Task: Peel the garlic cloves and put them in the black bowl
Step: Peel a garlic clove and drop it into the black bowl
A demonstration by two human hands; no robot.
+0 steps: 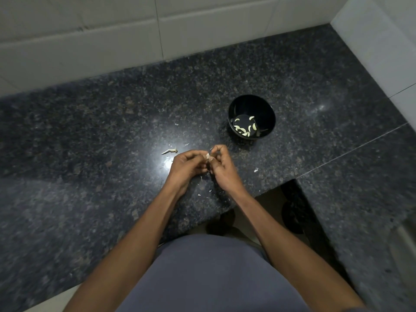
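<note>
While a garlic clove (pixel 208 156) was pinched between both hands just above the near part of the counter, only a pale scrap of it showed between the fingertips, so its long axis and the way its tip pointed could not be told. It was judged light, small and firm, with dry papery skin that tears and flakes; once bared it would likely be slick, so a fingertip pinch at the ends was judged best, with the skin picked off from the root end. The left hand (pixel 188 165) was curled round the clove from the left, and the right hand (pixel 221 166) was curled against it from the right, fingers picking at the skin. Skin flakes (pixel 256 170) were scattered on the dark granite counter (pixel 90 136) near and right of the hands. A thin pale stem piece (pixel 169 151) was seen just left of the hands, lying roughly left-right. The black bowl (pixel 251 116) stood farther and to the right, apart from the hands, with several peeled cloves (pixel 244 129) lying at mixed angles inside. White tiled wall (pixel 112 37) was seen at the far side.
</note>
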